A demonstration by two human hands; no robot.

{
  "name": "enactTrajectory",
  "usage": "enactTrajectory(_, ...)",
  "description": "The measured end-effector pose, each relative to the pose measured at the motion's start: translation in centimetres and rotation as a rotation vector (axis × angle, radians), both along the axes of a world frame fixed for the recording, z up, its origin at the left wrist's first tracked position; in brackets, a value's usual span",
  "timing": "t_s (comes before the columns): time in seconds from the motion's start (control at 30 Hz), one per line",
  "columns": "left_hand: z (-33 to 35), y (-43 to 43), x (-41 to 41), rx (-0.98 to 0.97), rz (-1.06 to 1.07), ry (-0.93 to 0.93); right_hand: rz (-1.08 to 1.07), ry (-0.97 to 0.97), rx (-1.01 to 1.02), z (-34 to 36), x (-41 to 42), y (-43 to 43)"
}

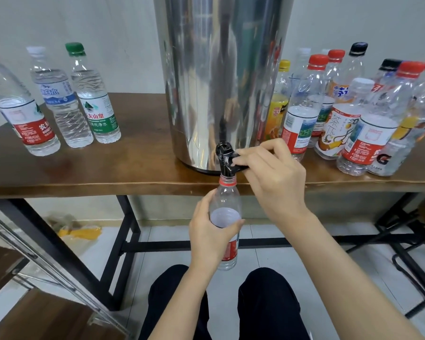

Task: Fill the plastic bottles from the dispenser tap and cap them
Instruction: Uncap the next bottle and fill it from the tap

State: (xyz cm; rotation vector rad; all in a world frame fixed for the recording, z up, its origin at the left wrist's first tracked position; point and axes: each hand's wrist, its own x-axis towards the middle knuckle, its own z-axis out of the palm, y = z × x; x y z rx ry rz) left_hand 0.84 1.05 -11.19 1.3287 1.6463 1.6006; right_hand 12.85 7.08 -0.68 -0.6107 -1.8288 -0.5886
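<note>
My left hand [207,231] wrapped round uncapped bottle [225,214], mouth right under black tap [227,159]. My right hand [270,173] pinching tap lever — dispenser [221,77] on wooden table [133,168]. Three capped bottles [57,101] left, bottle cluster [353,114] right.

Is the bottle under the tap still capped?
No, the bottle held by the left hand has an open neck right under the black tap, with only its red ring showing.
</note>
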Motion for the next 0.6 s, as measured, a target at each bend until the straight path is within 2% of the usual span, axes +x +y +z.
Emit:
enactTrajectory(0.1, 0.1, -0.1, 0.2, 0.028, -0.001, 0.016, 0.022, 0.034, -0.123, -0.2, -0.2, -0.7)
enactTrajectory(0.3, 0.0, -0.4, 0.2, 0.065, 0.005, 0.019, 0.038, 0.249, -0.321, -0.5, -1.8, -1.8)
enactTrajectory(0.6, 0.1, -0.1, 0.1, 0.066, 0.031, 0.037, 0.38, 0.346, -0.639, -0.4, 0.6, 0.4)
